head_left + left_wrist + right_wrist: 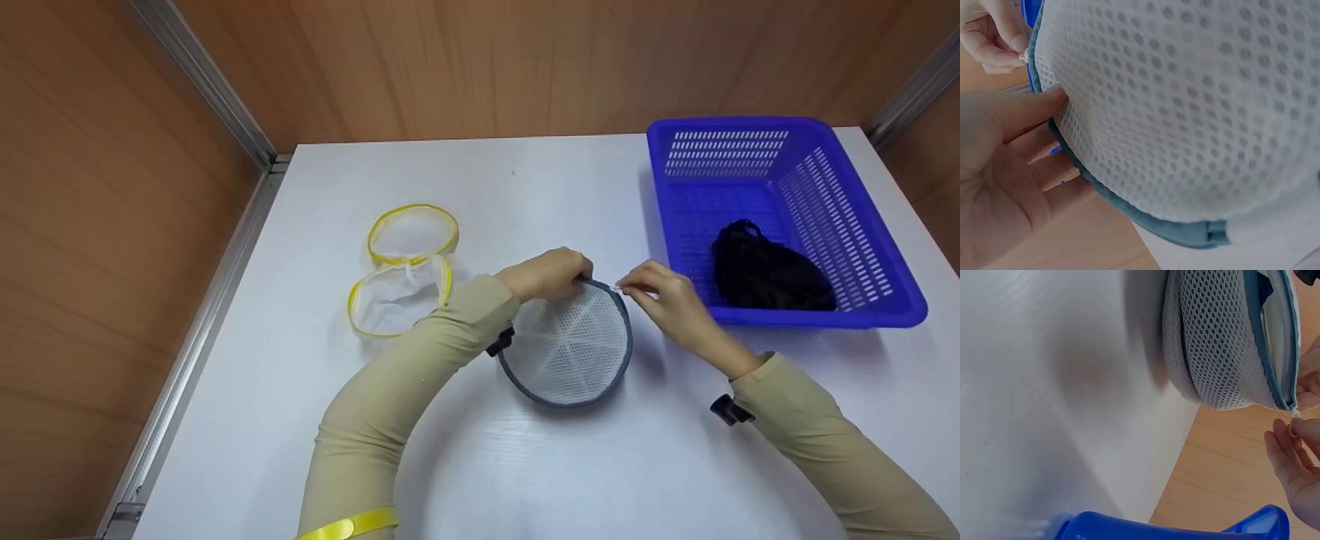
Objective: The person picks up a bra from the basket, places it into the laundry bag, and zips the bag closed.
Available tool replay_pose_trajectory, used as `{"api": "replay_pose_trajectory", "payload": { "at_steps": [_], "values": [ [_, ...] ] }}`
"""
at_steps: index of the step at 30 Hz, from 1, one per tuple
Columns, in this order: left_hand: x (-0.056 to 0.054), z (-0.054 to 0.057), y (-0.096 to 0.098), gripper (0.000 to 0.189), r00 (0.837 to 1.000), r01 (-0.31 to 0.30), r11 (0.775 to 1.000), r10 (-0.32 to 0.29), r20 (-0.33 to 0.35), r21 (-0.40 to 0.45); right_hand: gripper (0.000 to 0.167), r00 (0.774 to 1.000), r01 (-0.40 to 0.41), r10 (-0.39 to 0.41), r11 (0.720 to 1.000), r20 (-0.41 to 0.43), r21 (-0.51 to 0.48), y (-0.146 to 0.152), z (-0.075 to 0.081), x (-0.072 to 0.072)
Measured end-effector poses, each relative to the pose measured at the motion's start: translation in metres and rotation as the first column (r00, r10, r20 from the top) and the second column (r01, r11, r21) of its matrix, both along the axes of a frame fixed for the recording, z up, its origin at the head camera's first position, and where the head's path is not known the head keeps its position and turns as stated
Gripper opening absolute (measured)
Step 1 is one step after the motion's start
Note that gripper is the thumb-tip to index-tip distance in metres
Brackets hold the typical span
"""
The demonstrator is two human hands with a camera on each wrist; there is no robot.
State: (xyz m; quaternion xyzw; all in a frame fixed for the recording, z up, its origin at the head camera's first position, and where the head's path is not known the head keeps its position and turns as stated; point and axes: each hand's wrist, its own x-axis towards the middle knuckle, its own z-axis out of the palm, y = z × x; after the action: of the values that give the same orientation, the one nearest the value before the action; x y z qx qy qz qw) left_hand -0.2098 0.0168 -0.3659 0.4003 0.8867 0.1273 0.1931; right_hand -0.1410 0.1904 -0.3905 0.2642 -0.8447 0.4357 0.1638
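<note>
A round white mesh laundry bag (574, 349) with blue-grey edging stands on the white table, in front of the person. My left hand (547, 274) grips its far edge, thumb on the mesh and fingers beneath, as the left wrist view shows. At the bag's upper right edge my right hand (667, 300) pinches a small white zipper pull (1296, 414) between thumb and fingertips. In the right wrist view the zipper gapes along the rim, and the bag's padded side bulges. What lies inside the bag is mostly hidden.
Two white mesh pieces with yellow rims, one farther (414, 234) and one nearer (397, 300), lie left of the bag. A blue plastic basket (810, 319) at the right holds a black cloth bundle (772, 274). Wood-grain panels (525, 67) enclose the table.
</note>
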Motion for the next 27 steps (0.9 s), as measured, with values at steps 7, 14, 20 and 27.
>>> {"api": "replay_pose_trajectory", "payload": {
  "at_steps": [7,14,20,27],
  "values": [
    [0.003,-0.004,-0.014,0.012,0.999,0.037,0.994,-0.038,0.010,0.105,0.011,1.000,-0.021,0.022,0.999,0.013,-0.024,0.008,-0.026,-0.012],
    [0.004,-0.009,-0.036,0.014,0.999,-0.028,0.972,0.018,0.045,0.233,0.011,1.000,-0.029,0.029,0.999,0.005,-0.015,0.012,-0.032,-0.013],
    [0.008,-0.017,-0.051,0.015,0.988,-0.153,0.930,0.141,0.060,0.333,0.011,1.000,-0.023,0.023,1.000,0.000,-0.021,0.013,-0.034,-0.013],
    [0.011,-0.027,-0.061,0.013,0.953,-0.295,0.839,0.290,0.084,0.458,0.012,1.000,0.017,-0.018,0.999,-0.016,-0.039,0.017,-0.033,-0.012]
  ]
}}
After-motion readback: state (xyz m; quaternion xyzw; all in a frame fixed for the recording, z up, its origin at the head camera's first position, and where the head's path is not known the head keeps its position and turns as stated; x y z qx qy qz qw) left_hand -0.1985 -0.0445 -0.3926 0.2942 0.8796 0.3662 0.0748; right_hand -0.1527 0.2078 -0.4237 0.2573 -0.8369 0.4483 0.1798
